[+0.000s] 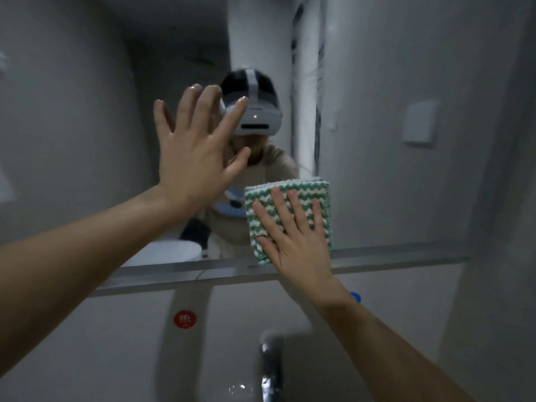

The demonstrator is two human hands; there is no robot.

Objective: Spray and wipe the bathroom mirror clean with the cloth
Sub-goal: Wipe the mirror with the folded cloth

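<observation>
head view. we count one mirror (pixel 87 140), one cloth (pixel 290 195), and two hands. no spray bottle is visible in this view.

the cloth is a folded square pad with a green and white zigzag weave. it lies flat against the glass at the lower right part of the mirror, its lower edge touching or just above the metal ledge (pixel 406 255) that runs along the bottom of the mirror. the right hand (pixel 293 245) presses the cloth to the glass with straight, spread fingers; nothing is curled round the pad, so the hold is by flat pressure only. the fingers point up and slightly left, and the palm overhangs the lower edge of the cloth.

the left hand (pixel 194 158) is released, fingers spread and straight, grasping nothing. it is raised up and to the left of the cloth, at or near the glass; we cannot tell whether the fingertips touch it.

the relation that governs the next move: the unwiped glass extends up and to the left of the cloth, while the ledge blocks travel downward. we judge that the next stroke must run upward or sideways. the right hand is the nearer one, already on the cloth.

below the ledge we see a white wall panel with one red round sticker (pixel 185 319), one blue marker (pixel 355 297) partly hidden by the right forearm, and one chrome tap (pixel 271 369).
</observation>
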